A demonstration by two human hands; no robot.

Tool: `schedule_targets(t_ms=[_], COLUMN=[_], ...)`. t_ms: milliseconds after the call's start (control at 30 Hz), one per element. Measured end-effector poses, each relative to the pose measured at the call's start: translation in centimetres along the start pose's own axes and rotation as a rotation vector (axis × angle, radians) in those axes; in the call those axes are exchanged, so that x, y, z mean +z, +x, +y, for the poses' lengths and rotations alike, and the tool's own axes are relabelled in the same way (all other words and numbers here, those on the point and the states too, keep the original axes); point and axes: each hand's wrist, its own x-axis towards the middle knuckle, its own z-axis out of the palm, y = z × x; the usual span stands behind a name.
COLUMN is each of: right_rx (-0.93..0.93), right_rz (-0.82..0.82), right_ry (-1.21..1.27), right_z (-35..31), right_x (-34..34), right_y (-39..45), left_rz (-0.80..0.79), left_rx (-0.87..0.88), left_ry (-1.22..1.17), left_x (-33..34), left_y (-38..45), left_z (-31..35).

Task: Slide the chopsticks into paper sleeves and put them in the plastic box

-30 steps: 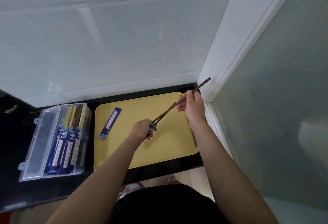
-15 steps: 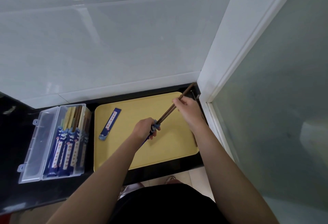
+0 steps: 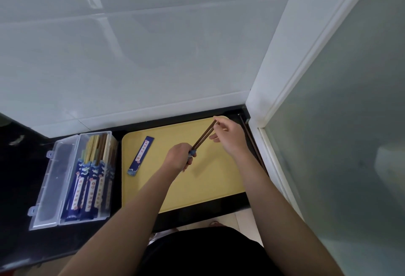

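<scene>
A: Seen from above, our left hand (image 3: 178, 158) grips a blue paper sleeve (image 3: 191, 154), its fingers (image 3: 189, 162) curled round it over the middle of the yellow tray (image 3: 197, 192).

B: And our right hand (image 3: 228, 139) pinches the far end of 2 dark brown chopsticks (image 3: 203, 136) between thumb and forefinger. The pair slants down from the tray's far right corner, and its lower tips meet the mouth of the sleeve in our left hand. We cannot tell how far in they sit, since the fist hides most of the sleeve.

A: A 2nd blue paper sleeve (image 3: 140, 155) lies flat on the left part of the tray, well apart from both hands, its long side tilted toward the wall.

B: The clear plastic box (image 3: 72, 179) stands on the black table (image 3: 19, 183) just beside the tray's left edge, lid folded open to the left. We see several sleeved pairs lying in it side by side, blue sleeves at the near end, pale and brown chopstick tops showing at the far end.

A: At the right, a thin dark stick (image 3: 252, 142) lies along the table between the tray and the white door frame (image 3: 282, 74). We cannot tell whether it is another chopstick.

B: White tiles (image 3: 131, 56) rise behind the table.
</scene>
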Motion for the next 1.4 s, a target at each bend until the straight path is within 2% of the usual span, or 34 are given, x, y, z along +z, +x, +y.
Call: schedule_targets(t_ms=[133, 200, 267, 333, 433, 500, 567, 667, 767, 900, 1033, 1167, 1300, 1400], right_rx=[0.031, 0.057, 0.103, 0.165, 0.249, 0.294, 0.275, 0.230, 0.203, 0.103, -0.054, -0.076, -0.084, -0.026], right_rz=[0.012, 0.021, 0.013, -0.019, -0.153, -0.307, -0.427, -0.514, -0.552, -0.474, -0.417, -0.425, -0.177, -0.089], right_ry=[0.104, 0.170, 0.232, 0.256, 0.141, 0.067, -0.046, -0.135, -0.181, -0.307, -0.447, -0.592, -0.497, -0.616], right_z=[-0.8, -1.7, -2.8, -3.7, -4.1, -4.2, -4.0, -4.1, -4.1, -3.6, -2.9, -2.7, -3.0, -2.1], right_x=[1.3, 2.2, 4.0, 6.6, 10.8, 14.6, 18.3, 23.3, 27.1, 30.5, 32.2, 33.1, 32.1, 31.1], right_y=[-0.2, -0.5, -0.9, -1.2, -2.0, -3.1, -4.2, -5.5, -6.4, -6.8, -7.1, -6.9, -5.8, -4.8], left_rz=[-0.012, -0.027, -0.007, 0.046, 0.228, 0.395, 0.490, 0.508, 0.434, 0.387, 0.386, 0.291, 0.353, 0.358], left_rx=[-0.051, 0.048, 0.181, 0.236, 0.208, 0.185, 0.157, 0.072, 0.006, 0.012, 0.073, 0.064, 0.048, 0.117], left_ry=[0.022, 0.042, -0.058, -0.177, -0.206, -0.087, -0.001, 0.059, 0.141, 0.339, 0.416, 0.489, 0.538, 0.530], left_x=[-2.0, -3.3, -5.0, -7.3, -10.8, -14.3, -18.0, -23.1, -26.3, -27.6, -27.6, -28.0, -28.2, -27.9], left_y=[-1.2, -1.7, -2.3, -2.9, -3.3, -3.7, -4.1, -4.5, -4.0, -3.5, -2.9, -2.6, -2.0, -1.5], left_z=[0.4, -0.3, -1.7, -3.0, -4.7, -6.7, -8.9, -11.4, -13.4, -14.8, -15.4, -15.3, -15.2, -15.3])
